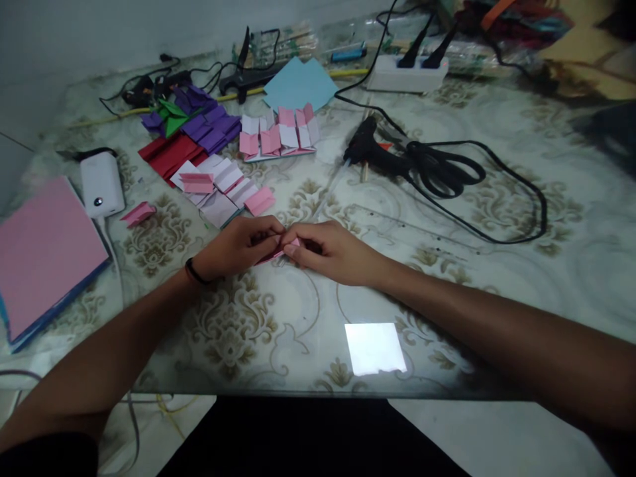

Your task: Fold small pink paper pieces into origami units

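Note:
Both hands meet over the middle of the table, fingers pinched on a small piece of folded pink paper point(268, 256). My left hand point(238, 246), with a black band at the wrist, grips its left part. Thumb and fingers of my right hand point(322, 250) close on its right end; much of the paper is hidden beneath the fingers. Just beyond lie folded pink and white paper pieces point(226, 187), with another such group point(281, 134) behind them. A single folded pink piece point(138, 214) rests apart to the left.
A black glue gun point(372, 149) with a coiled cord lies right of centre, near a clear ruler point(417, 228). Red point(171, 156) and purple folded papers point(213, 126) sit at the back left. Pink sheets point(50, 258), a white power bank point(102, 183) and a power strip point(407, 74) surround the work area.

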Action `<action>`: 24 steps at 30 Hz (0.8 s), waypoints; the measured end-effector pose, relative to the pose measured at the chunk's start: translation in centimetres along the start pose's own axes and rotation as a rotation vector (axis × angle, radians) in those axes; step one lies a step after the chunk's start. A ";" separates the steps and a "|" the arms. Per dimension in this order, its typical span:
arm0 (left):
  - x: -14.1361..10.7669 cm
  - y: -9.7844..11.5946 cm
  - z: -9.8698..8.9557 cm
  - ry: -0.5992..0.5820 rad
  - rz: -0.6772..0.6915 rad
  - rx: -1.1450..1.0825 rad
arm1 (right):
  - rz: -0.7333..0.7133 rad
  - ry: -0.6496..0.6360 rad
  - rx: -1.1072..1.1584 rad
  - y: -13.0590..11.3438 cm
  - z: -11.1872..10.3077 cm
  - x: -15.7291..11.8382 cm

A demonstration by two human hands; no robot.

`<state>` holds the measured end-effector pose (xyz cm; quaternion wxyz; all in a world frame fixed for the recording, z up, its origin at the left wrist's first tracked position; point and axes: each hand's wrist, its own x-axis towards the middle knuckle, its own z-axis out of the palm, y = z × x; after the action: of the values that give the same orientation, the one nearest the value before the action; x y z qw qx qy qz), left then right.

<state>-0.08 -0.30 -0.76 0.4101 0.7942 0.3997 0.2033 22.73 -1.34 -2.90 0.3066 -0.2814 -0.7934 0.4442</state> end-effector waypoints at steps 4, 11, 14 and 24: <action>0.0 0.0 0.0 0.000 -0.003 0.011 | 0.003 -0.005 0.002 0.0 0.0 0.0; 0.0 -0.1 0.0 -0.006 -0.002 -0.007 | 0.001 -0.005 -0.006 0.1 0.0 0.0; 0.0 -0.1 0.0 -0.008 0.002 -0.012 | 0.002 -0.007 -0.010 0.0 0.0 0.0; 0.0 -0.1 0.0 -0.005 0.004 -0.002 | -0.003 -0.011 -0.013 0.0 0.0 0.0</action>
<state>-0.08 -0.28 -0.83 0.4116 0.7950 0.3970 0.2023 22.77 -1.32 -2.94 0.3009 -0.2798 -0.7983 0.4404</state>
